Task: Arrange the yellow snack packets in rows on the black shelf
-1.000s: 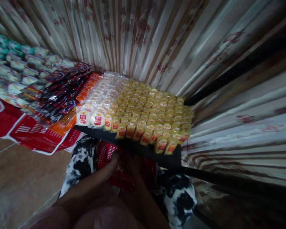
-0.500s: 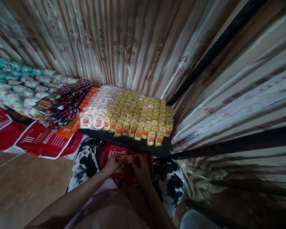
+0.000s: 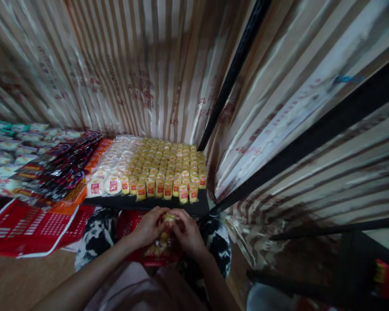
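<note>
My left hand and my right hand are together over a red plastic basket in my lap. Between their fingers is a small yellow wrapped snack, partly covered by both hands. More yellow wrapped snacks lie in the basket below, dim and partly hidden by my hands. Just beyond, tight rows of yellow wrapped snacks with red labels stand on a black shelf. White round packets fill the shelf to their left.
Dark glossy packets lie over orange packets, with white and green packets further left. Red printed bags hang at the left front. A striped curtain and black poles close off the back and right.
My view has swung to the right, so the shelf sits further left and lower. Both hands have closed in around the snack, which lay sideways between them before and now points more upright.
</note>
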### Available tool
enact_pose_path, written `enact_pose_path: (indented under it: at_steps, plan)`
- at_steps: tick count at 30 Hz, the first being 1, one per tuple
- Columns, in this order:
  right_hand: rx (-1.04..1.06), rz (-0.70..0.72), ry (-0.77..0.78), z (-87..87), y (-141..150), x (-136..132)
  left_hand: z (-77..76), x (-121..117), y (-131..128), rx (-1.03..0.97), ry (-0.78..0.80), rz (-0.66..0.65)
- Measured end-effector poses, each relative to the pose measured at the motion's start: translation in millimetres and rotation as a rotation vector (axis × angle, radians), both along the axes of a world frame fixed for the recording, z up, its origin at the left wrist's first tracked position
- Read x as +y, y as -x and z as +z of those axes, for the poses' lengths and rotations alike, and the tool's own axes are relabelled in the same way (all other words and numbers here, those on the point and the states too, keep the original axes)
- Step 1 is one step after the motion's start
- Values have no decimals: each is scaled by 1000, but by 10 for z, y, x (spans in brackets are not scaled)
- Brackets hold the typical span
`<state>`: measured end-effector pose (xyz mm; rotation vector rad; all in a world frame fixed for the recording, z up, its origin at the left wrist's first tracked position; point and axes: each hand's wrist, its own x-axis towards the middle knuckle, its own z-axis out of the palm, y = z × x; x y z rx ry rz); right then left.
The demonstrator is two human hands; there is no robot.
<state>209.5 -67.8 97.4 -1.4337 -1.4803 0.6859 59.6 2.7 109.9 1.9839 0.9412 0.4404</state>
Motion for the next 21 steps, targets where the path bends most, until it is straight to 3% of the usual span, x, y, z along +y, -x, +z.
enact_pose_path:
  at_steps: [4,8,14,21]
  plan:
    - [199,-305,-77,-134,-45,-3,124,112,-204,-46,-9,38]
    - [179,-533,-126,-135,-75,-14,268,241,-541,-99,-63,72]
    - [-115,-617,-206,-76,-93,-7,409,440,-1186,-31,-237,48]
    - [-95,-682,-163,-235,-226,108,426,564,-1679,194,-481,1]
